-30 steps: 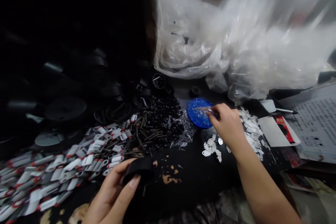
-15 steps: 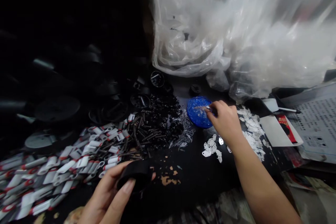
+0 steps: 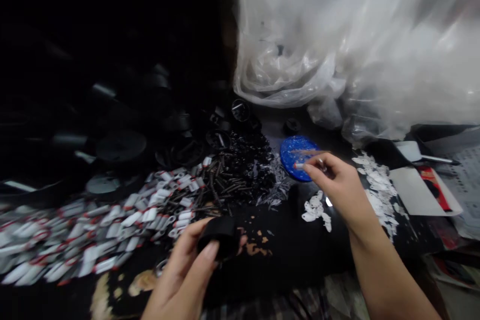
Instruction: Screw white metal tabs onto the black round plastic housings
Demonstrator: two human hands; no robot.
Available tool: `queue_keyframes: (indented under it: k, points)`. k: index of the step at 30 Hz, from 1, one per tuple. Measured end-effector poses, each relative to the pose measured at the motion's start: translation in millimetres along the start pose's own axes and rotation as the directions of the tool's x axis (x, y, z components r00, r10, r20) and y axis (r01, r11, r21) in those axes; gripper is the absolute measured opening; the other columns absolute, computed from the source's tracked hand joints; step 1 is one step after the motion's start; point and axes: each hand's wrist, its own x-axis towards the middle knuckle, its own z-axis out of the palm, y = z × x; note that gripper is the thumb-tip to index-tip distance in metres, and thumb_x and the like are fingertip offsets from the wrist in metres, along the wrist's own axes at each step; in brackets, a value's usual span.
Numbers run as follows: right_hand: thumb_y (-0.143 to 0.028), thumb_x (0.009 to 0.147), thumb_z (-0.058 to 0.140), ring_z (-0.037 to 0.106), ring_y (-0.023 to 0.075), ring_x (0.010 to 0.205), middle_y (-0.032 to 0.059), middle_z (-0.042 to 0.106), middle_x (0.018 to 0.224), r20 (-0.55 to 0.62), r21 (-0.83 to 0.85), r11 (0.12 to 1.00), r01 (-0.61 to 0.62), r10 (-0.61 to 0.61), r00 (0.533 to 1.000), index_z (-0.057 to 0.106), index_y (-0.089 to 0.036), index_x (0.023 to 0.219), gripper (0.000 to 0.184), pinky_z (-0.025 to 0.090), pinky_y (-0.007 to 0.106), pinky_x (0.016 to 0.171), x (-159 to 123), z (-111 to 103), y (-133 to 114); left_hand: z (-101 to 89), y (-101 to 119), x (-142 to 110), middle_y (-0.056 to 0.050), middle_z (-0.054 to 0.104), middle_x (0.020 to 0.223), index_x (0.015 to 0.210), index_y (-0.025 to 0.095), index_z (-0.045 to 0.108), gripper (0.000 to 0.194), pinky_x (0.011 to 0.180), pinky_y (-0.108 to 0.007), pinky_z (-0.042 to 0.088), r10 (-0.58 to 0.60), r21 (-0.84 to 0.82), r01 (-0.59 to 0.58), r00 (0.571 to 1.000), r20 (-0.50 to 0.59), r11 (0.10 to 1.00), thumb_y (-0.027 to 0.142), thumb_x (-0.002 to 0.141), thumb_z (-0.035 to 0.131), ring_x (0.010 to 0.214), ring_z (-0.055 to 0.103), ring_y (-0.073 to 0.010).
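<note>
My left hand [image 3: 195,265] is closed around a black round, hollow part [image 3: 220,235], its thumb across the rim of the opening. Over the right edge of a blue disc-shaped dish [image 3: 290,152], my right hand [image 3: 337,182] pinches a small white tube with a red end [image 3: 299,166]. A shiny, clear-looking smear covers the dish, and a thin brownish stick [image 3: 307,152] lies across it, passing behind my fingers. Just below the right hand is a small group of flat metal plates [image 3: 317,210].
White and grey tubes with red ends [image 3: 123,225] are heaped at left, beside springs [image 3: 225,182] and small black parts [image 3: 249,160]. More metal plates [image 3: 378,192] lie right, near a white-and-red box [image 3: 416,192]. Clear plastic bags [image 3: 285,70] stand behind.
My right hand has lifted slightly off the dish's middle, and the red-ended tube now shows in its fingertips. The left hand still holds the black part. The whole view has shifted.
</note>
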Motion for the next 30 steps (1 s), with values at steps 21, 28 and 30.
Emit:
queue_keyframes:
  k: [21, 28, 30]
  points:
    - [-0.027, 0.088, 0.061, 0.055, 0.0133, 0.077, -0.0044, 0.062, 0.08, 0.256, 0.044, 0.972, 0.233, -0.236, 0.937, 0.062, -0.027, 0.085, 0.004, 0.039, 0.028, 0.07, -61, 36, -56, 19.4, 6, -10, 0.002, 0.065, 0.114, 0.111, 0.032, 0.062, 0.021, 0.093, -0.025, 0.048, 0.008, -0.002, -0.008, 0.971, 0.24, 1.0, 0.032, 0.09, 0.058, 0.108, 0.059, -0.0161]
    - [-0.023, 0.088, 0.064, 0.058, 0.0135, 0.076, -0.0036, 0.065, 0.082, 0.304, 0.037, 0.905, 0.424, -0.414, 0.858, 0.062, -0.026, 0.093, 0.007, 0.035, 0.032, 0.075, -71, 28, -52, 13.5, 18, -11, 0.002, 0.067, 0.102, 0.102, 0.032, 0.069, 0.018, 0.085, -0.021, 0.046, -0.126, 0.064, 0.111, 0.937, 0.327, 0.992, 0.034, 0.085, 0.065, 0.096, 0.059, -0.0142]
    - [-0.033, 0.086, 0.067, 0.059, 0.0147, 0.077, -0.0026, 0.066, 0.083, 0.34, 0.062, 0.931, 0.361, -0.36, 0.869, 0.064, -0.027, 0.092, 0.01, 0.036, 0.032, 0.074, -73, 25, -50, 11.6, 19, -13, 0.001, 0.068, 0.096, 0.101, 0.03, 0.071, 0.019, 0.078, -0.02, 0.046, -0.167, 0.034, 0.165, 0.932, 0.322, 0.986, 0.033, 0.082, 0.067, 0.088, 0.06, -0.0135]
